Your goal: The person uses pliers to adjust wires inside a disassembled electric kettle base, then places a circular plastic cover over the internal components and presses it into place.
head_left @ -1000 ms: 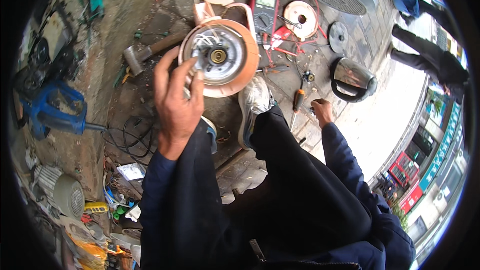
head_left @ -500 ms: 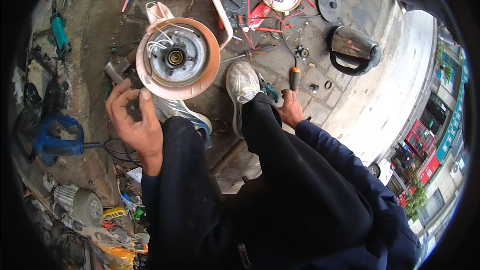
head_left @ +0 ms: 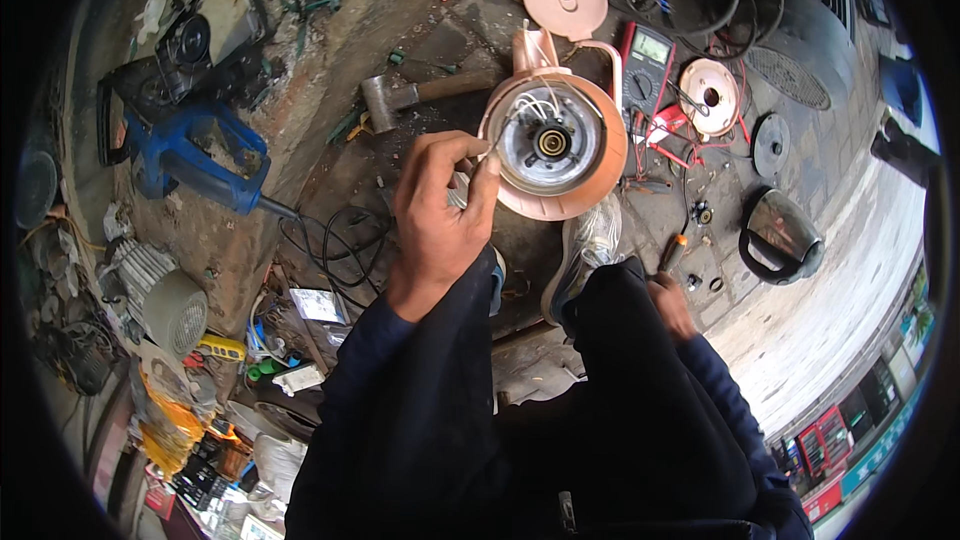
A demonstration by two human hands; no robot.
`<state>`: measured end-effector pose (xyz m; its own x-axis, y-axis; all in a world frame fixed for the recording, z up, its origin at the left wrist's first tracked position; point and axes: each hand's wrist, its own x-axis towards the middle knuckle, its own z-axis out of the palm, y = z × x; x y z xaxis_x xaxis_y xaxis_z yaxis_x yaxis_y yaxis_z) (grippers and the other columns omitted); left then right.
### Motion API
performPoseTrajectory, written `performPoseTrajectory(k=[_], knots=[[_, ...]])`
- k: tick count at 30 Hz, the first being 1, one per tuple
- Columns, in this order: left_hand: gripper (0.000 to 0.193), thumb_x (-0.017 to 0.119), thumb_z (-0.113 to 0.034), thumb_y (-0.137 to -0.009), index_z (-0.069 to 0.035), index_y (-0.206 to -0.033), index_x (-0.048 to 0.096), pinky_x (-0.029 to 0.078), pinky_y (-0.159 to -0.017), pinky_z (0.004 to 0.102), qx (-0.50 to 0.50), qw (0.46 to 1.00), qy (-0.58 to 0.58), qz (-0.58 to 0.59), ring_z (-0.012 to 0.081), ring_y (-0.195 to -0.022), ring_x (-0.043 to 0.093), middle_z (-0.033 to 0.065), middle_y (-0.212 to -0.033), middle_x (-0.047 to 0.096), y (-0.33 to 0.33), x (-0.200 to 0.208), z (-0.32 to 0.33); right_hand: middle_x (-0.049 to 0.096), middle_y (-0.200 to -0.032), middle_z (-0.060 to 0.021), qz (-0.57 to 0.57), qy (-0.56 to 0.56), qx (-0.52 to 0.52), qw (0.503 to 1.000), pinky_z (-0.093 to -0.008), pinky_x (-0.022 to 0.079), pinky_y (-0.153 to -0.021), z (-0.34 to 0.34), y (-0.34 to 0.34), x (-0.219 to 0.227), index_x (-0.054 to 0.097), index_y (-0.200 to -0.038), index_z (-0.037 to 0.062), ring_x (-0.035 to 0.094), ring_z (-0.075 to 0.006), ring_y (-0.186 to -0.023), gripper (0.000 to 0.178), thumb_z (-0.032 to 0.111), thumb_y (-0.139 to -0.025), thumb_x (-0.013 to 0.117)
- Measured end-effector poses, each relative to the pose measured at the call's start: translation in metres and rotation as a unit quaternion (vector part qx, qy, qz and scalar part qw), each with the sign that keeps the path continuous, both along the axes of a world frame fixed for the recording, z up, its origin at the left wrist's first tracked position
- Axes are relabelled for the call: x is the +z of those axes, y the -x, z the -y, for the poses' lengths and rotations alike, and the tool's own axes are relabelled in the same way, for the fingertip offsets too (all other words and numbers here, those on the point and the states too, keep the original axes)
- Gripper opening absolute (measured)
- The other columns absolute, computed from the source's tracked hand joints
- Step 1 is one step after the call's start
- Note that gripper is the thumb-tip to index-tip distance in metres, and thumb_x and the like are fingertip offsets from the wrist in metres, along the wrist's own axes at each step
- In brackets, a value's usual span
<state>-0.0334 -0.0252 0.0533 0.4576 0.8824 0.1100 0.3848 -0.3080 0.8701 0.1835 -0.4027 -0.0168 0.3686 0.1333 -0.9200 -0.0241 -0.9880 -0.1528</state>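
A pink electric kettle body [head_left: 597, 165] rests on the ground with its underside up, showing a metal bottom, a round central connector [head_left: 552, 142] and loose white wires [head_left: 535, 105]. My left hand [head_left: 440, 220] is at the kettle's left rim, thumb and forefinger pinched together. A thin sliver seems to show at the fingertips, too small to name. Beyond my right knee, my right hand [head_left: 672, 305] is closed at the end of a screwdriver [head_left: 675, 252] with an orange and black handle. My knee hides part of that hand's fingers.
Near the kettle lie a hammer [head_left: 440, 88], a pink lid [head_left: 565, 0], a red multimeter [head_left: 645, 65], a pink base [head_left: 710, 97], a black disc [head_left: 771, 144] and a dark kettle [head_left: 783, 235]. To the left are a blue power tool [head_left: 200, 155] and a motor [head_left: 160, 295].
The view has swung left, so everything sits further right. My left hand has come up to the kettle's rim, its thumb and forefinger now pinched. My right hand keeps the screwdriver.
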Motion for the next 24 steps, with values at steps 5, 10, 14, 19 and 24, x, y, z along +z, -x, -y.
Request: performPoseTrajectory(k=[5, 10, 14, 19, 24], knots=[[0.016, 0.082, 0.0, -0.091, -0.004, -0.103, 0.073, 0.057, -0.073, 0.0395, 0.01, 1.0, 0.013, 0.002, 0.03, -0.082, 0.071, 0.0113, -0.097, 0.071, -0.002, 0.0, -0.002, 0.073, -0.101, -0.0101, -0.077, -0.242, -0.108, 0.961, -0.0278, 0.052, -0.076, -0.143, -0.028, 0.158, 0.07, -0.115, -0.004, 0.067, -0.0156, -0.088, 0.026, 0.013, -0.095, 0.068], [0.009, 0.081, -0.004, -0.096, -0.002, -0.105, 0.078, 0.048, -0.061, 0.0288, 0.008, 0.998, 0.055, -0.007, 0.0123, -0.069, 0.061, 0.0053, -0.09, 0.072, 0.0, 0.005, -0.002, 0.08, -0.104, -0.0201, -0.41, -0.134, -0.148, 0.89, -0.0232, 0.043, -0.052, -0.271, -0.021, 0.21, 0.066, -0.131, -0.0069, 0.063, -0.013, -0.062, 0.037, 0.016, -0.102, 0.067], [0.011, 0.079, -0.007, -0.098, -0.001, -0.108, 0.079, 0.052, -0.063, 0.0311, -0.008, 0.997, 0.081, 0.0, 0.0177, -0.071, 0.068, 0.0093, -0.09, 0.073, 0.001, 0.007, 0.002, 0.079, -0.106, -0.024, -0.431, -0.102, -0.205, 0.873, -0.0258, 0.047, -0.05, -0.306, 0.004, 0.201, 0.063, -0.131, -0.0079, 0.064, -0.0173, -0.056, 0.032, 0.009, -0.104, 0.061], [0.015, 0.078, -0.008, -0.097, 0.0, -0.111, 0.078, 0.057, -0.066, 0.0359, -0.031, 0.998, 0.063, -0.003, 0.0272, -0.076, 0.075, 0.0134, -0.091, 0.073, 0.004, 0.005, 0.001, 0.078, -0.109, -0.0232, -0.446, -0.127, -0.277, 0.841, -0.0243, 0.044, -0.049, -0.315, 0.019, 0.186, 0.065, -0.125, -0.004, 0.064, -0.0163, -0.058, 0.024, 0.012, -0.109, 0.056], [0.017, 0.078, -0.007, -0.096, -0.001, -0.112, 0.077, 0.057, -0.065, 0.038, -0.044, 0.996, 0.073, 0.003, 0.0296, -0.074, 0.074, 0.0137, -0.09, 0.072, 0.005, 0.005, -0.001, 0.079, -0.106, -0.0207, -0.435, -0.102, -0.3, 0.843, -0.0234, 0.041, -0.046, -0.321, 0.027, 0.178, 0.066, -0.126, -0.0028, 0.061, -0.0141, -0.055, 0.027, 0.016, -0.111, 0.056]])
